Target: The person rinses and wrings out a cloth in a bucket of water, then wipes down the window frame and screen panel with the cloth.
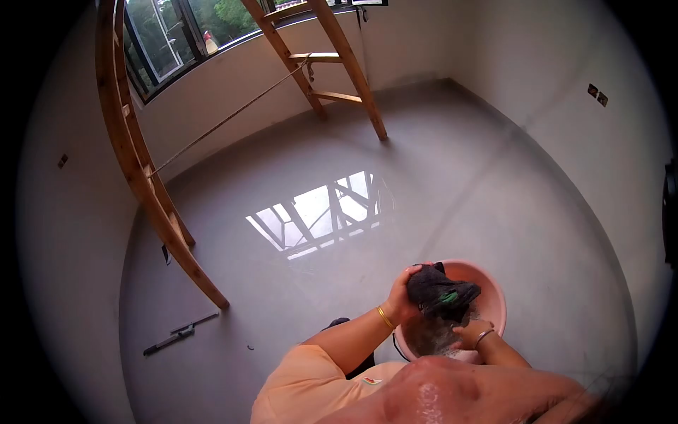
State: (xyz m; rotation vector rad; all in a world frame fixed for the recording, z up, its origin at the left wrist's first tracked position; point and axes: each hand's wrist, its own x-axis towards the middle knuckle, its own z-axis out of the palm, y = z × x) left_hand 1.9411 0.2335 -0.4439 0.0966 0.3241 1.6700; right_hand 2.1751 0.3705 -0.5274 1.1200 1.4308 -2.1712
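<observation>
My left hand point(402, 295) is wrapped round one side of a dark, bunched cloth point(443, 293) with a small green patch, held up over a pink bucket point(494, 283). A gold bracelet is on that wrist. Lower down, inside the bucket's right side, is my right hand point(472, 334), with a silver bracelet on the wrist. It is beside splashing water, just below the cloth, and its fingers are apart with nothing between them. The water in the bucket looks murky and foamy.
A wooden stepladder point(134, 152) stands open, a rope point(229, 120) tied between its two sides. Grey metal tool parts point(169, 340) lie on the floor at the left. Windows point(162, 42) line the back wall. Sockets point(597, 95) are on the right wall.
</observation>
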